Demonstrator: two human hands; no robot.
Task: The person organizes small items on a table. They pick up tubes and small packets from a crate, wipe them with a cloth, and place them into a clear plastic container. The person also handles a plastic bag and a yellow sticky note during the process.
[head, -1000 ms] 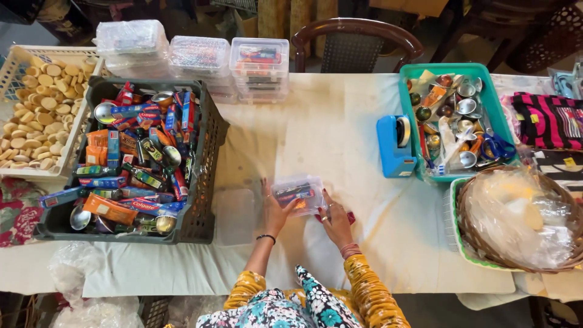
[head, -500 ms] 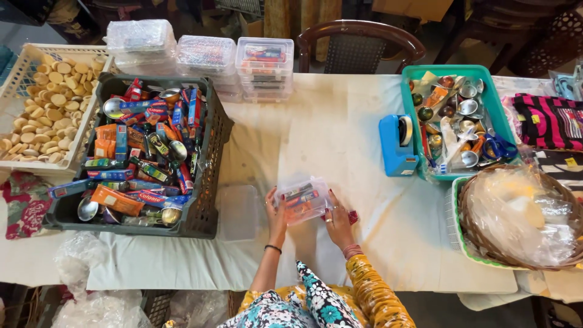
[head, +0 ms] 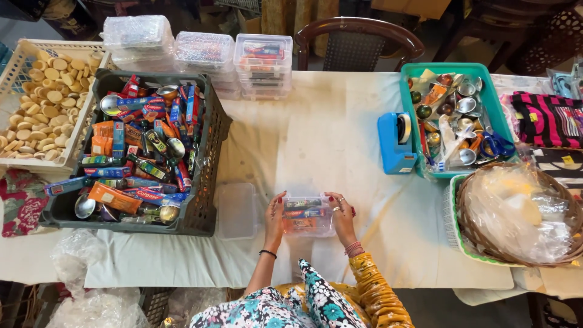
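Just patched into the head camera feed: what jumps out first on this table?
Front and centre, the left hand and right hand grip a small clear box of colourful packets from either side. To the left sits a dark crate heaped with bright tubes and metal spoons, with a white basket of round biscuits beyond it. On the right stands a green tray of small metal bowls.

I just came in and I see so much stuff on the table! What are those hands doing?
A person sits at a cloth-covered table and holds a small clear plastic box with colourful packets inside, left hand and right hand on its two ends. A clear lid lies just beside it. To the left is a dark crate full of tubes and spoons; filled boxes are stacked at the far edge.
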